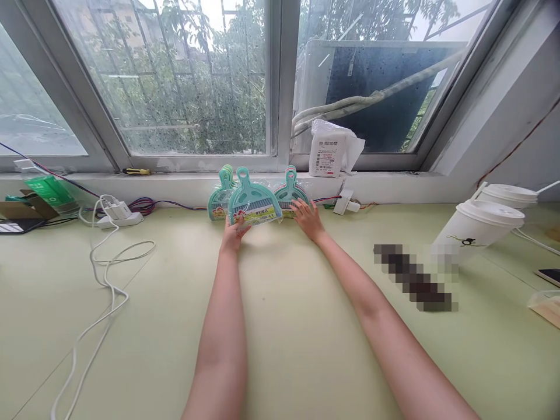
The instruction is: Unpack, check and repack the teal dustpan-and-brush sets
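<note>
My left hand grips the lower left corner of a plastic-wrapped green mini dustpan set, its thumb on the front. The set stands upright, handle up, with brush bristles and a yellow printed label showing through the wrap. Behind it on the left, more wrapped dustpan sets lean against the wall below the window, partly covered. On the right, my right hand rests with fingers stretched and apart on the front of another upright stack of dustpan sets, where green and pink handle edges show.
White cables run from a power strip across the green tabletop. White lidded cups stand at right, near a pixelated dark patch. A white package and a yellow cutter lie on the sill. A white plug sits by the wall.
</note>
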The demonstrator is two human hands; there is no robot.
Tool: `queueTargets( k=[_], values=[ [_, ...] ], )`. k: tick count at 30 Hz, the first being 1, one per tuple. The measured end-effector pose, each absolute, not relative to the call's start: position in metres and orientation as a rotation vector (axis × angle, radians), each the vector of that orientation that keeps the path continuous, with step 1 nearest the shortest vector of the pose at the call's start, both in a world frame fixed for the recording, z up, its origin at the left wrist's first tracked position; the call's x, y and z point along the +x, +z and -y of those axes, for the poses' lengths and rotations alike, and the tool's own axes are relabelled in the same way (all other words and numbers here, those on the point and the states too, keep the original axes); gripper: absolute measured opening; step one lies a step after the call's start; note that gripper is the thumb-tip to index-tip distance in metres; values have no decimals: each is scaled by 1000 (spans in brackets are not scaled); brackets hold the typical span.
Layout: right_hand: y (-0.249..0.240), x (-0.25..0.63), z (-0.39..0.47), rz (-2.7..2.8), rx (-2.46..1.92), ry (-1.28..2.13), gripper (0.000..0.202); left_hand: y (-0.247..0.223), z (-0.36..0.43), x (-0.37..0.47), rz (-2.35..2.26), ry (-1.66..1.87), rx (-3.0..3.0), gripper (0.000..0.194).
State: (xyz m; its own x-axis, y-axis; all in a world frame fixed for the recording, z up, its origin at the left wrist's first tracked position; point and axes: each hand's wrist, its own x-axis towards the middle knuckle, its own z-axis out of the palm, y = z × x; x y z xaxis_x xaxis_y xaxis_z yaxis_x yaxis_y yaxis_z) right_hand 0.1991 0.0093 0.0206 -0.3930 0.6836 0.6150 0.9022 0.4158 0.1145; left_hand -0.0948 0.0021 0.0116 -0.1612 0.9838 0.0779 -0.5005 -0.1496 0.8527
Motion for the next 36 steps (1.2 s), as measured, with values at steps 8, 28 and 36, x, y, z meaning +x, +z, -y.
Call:
queueTargets(
  k=[8, 28, 36],
  values=[
    [12, 192, 69, 1832, -1445, -16, 22, 14, 4, -85, -869, 1609, 761, 50],
    [18, 155, 190, 1686, -1111, 387, 19, 14, 154, 1, -812, 1598, 625, 41],
    [25, 169, 202, 1618, -1066, 57, 30, 25, 165, 7, -881, 1528, 645, 40]
  ],
)
